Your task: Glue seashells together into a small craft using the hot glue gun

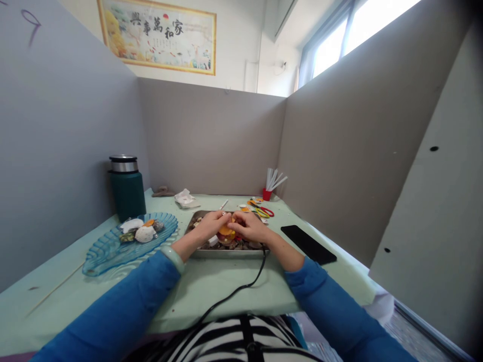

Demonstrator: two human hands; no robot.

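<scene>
My left hand (211, 224) and my right hand (250, 227) meet over a shallow metal tray (215, 254). Between their fingertips is an orange shell-like piece (226, 230), its exact kind partly hidden by the fingers. Both hands are closed, fingers bent in around that piece. Just under it sit red, yellow and pinkish bits, too small to name. Brown and pale shells (241, 245) cover the tray's bottom. A black cable (247, 285) runs from the tray's right side, by my right wrist, toward my lap.
Left of the tray, a blue plate (98, 255) bears several shells (146, 234), with a green bottle (128, 193) behind. On the right lie a black phone-like slab (308, 244) and red-and-yellow-handled scissors or pliers (264, 210). White sticks (274, 179) stand in a red cup (267, 194). Grey partitions (211, 136) enclose the table.
</scene>
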